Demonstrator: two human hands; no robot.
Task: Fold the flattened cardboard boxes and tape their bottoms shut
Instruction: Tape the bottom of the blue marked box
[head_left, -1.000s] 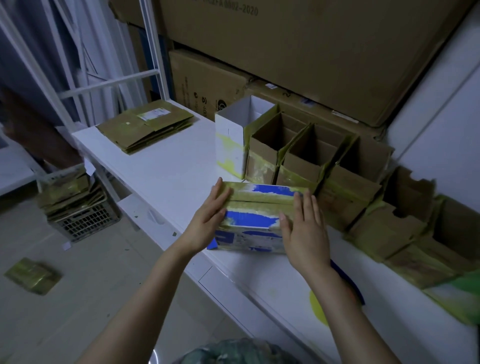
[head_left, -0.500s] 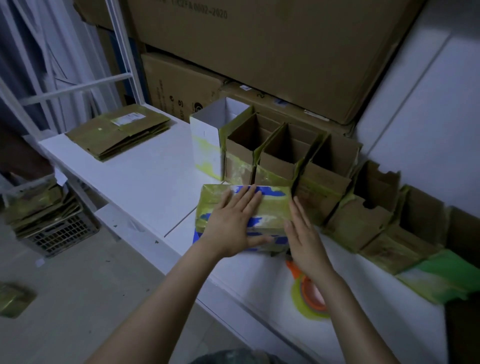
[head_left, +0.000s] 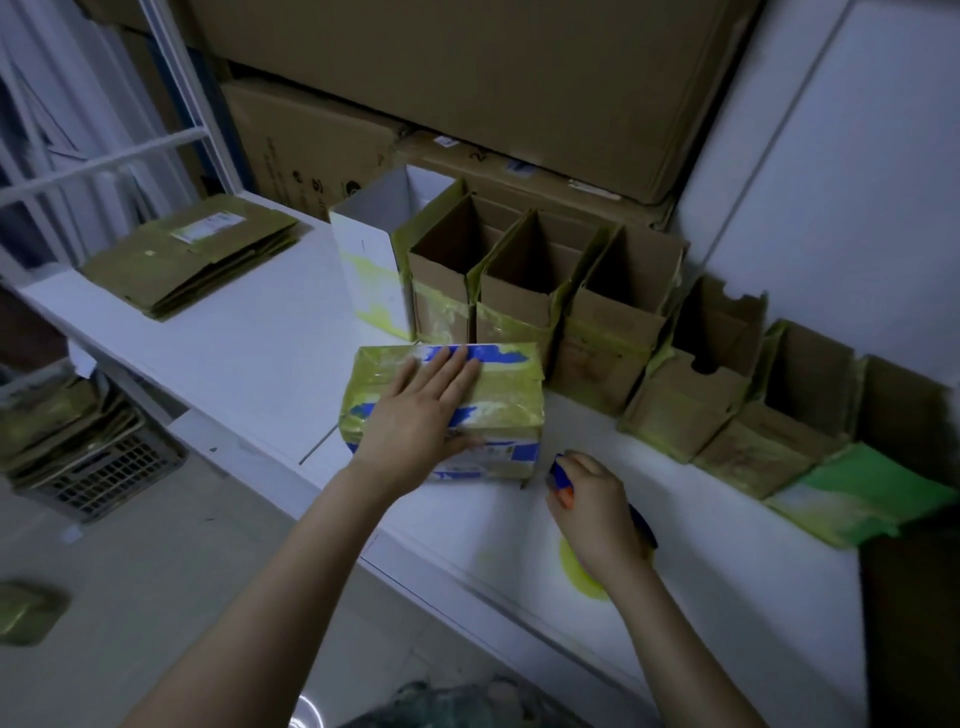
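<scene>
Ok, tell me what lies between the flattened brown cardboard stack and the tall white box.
Only bare white tabletop separates stack and box; head view.

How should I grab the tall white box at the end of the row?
I'd pinch the top edge of the tall white open-topped cardboard box from above, on its left wall. The top is open and that side is free; the brown cardboard box stands against its right.

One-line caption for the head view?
Left hand presses the blue-and-white cardboard box on the white table; right hand grips a blue tape dispenser.
</scene>
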